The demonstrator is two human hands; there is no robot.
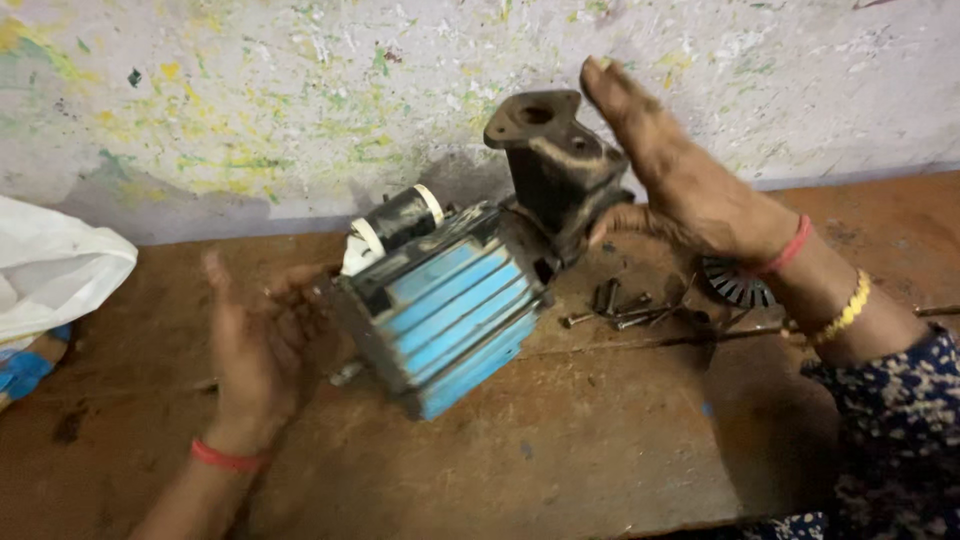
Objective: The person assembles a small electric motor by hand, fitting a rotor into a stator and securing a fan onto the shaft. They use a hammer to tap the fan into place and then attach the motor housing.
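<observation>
1. A worn wooden bench [560, 470] was seen nearest the camera, and on it lay the landmark for everything else: a blue ribbed motor pump [455, 310], tilted on its side.
2. The left hand [262, 345] was held open with the fingers spread, its palm turned toward the rear end of the motor pump; whether it actually touched the casing could not be told because of blur. A red band was worn at that wrist.
3. The right hand [680, 170] was held open and flat against the dark cast-iron pump head [555, 160] at the front end of the motor pump, with the thumb pressed to the side of that head. Nothing was gripped by it. Red and yellow bangles were worn at the wrist, above a dark patterned sleeve.
4. Loose bolts [615, 308] were scattered just right of the motor pump, and a small finned impeller disc [735, 285] lay beyond them, partly hidden by the right wrist.
5. A white plastic bag [55, 265] was seen well to the left of the motor pump.
6. A paint-spattered wall [300, 90] stood behind the motor pump.
</observation>
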